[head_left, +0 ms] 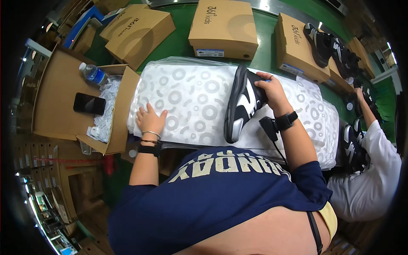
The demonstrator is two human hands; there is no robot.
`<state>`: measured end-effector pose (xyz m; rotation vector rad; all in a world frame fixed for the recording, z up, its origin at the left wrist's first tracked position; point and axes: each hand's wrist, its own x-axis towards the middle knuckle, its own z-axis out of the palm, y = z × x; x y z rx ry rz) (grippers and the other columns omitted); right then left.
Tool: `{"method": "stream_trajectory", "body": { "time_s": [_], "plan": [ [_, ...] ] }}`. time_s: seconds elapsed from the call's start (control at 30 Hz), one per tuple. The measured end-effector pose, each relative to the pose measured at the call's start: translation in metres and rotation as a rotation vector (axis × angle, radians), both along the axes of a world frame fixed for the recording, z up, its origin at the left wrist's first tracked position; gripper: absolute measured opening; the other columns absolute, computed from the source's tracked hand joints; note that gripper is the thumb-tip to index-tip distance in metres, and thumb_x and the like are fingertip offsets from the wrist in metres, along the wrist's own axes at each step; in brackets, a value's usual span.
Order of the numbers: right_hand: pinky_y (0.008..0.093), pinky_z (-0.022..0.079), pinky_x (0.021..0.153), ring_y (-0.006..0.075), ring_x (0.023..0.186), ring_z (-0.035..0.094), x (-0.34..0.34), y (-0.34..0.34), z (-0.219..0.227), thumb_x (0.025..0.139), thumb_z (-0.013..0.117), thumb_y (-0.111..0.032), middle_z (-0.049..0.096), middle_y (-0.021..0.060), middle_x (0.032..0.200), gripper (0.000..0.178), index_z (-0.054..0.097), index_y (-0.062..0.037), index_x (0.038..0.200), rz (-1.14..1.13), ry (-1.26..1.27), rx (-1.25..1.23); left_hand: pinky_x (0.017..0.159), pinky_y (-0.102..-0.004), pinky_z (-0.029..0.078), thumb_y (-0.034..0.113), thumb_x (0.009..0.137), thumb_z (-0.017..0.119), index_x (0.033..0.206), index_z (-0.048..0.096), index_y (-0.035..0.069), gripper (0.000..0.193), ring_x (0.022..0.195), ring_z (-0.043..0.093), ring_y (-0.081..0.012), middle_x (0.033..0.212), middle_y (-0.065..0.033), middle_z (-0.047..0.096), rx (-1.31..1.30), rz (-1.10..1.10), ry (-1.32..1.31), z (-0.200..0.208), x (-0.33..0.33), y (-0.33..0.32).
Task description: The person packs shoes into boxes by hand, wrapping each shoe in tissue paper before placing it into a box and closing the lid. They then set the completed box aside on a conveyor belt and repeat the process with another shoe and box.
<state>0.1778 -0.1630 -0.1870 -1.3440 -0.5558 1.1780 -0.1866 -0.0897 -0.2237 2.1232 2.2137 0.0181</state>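
Observation:
A black and white sneaker point(244, 104) is tilted on its side over a stack of patterned wrapping paper point(174, 97), its sole turned left. My right hand point(273, 90) grips it at the collar, fingers wrapped over the upper edge. My left hand point(151, 120) rests at the left end of the paper with its fingers spread and nothing in it. Clear plastic covers part of the stack's far edge. A black device hangs by a cable beside my right wrist.
At left, an open carton point(55, 91) holds white paper slips point(111, 100), a phone point(89, 103) and a water bottle point(93, 74). Brown shoe boxes point(223, 29) line the green conveyor behind. More sneakers point(318, 44) lie on the right-hand boxes. A co-worker point(367, 170) in white reaches in at right.

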Motion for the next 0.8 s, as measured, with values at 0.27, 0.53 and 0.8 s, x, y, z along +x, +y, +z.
{"method": "stream_trajectory", "body": {
  "time_s": [0.27,0.53,0.8],
  "plan": [
    [0.0269,0.046,0.073,0.0194,0.085,0.057,0.010,-0.003,0.001,0.070,0.064,-0.017,0.056,0.0154,0.097,0.052,0.047,0.0003,0.116,0.239,-0.472,-0.158,0.099,-0.0416,0.027,0.035,0.071,0.064,0.119,0.042,-0.007,0.068,0.117,0.036,-0.0336,0.125,-0.0226,0.040,0.105,-0.208,-0.232,0.002,-0.023,0.024],
    [0.0272,0.044,0.078,0.0179,0.090,0.056,-0.038,0.007,0.144,0.073,0.066,-0.022,0.053,0.0129,0.105,0.057,0.041,0.0038,0.117,0.241,-0.240,0.250,0.091,-0.0344,0.038,0.017,0.069,0.064,0.114,0.046,-0.007,0.053,0.106,0.047,-0.0324,0.116,-0.0202,0.047,0.228,-1.480,-0.430,0.192,0.141,-0.006],
    [0.0256,0.047,0.065,0.0153,0.070,0.057,0.104,-0.097,0.001,0.064,0.063,-0.009,0.059,0.0086,0.082,0.050,0.047,0.0037,0.110,-0.023,-0.773,-0.336,0.088,-0.0429,0.032,0.033,0.071,0.063,0.116,0.052,0.014,0.049,0.104,0.044,-0.0347,0.116,-0.0181,0.048,0.168,-1.488,-0.630,0.152,0.201,-0.042]
  ]
}}
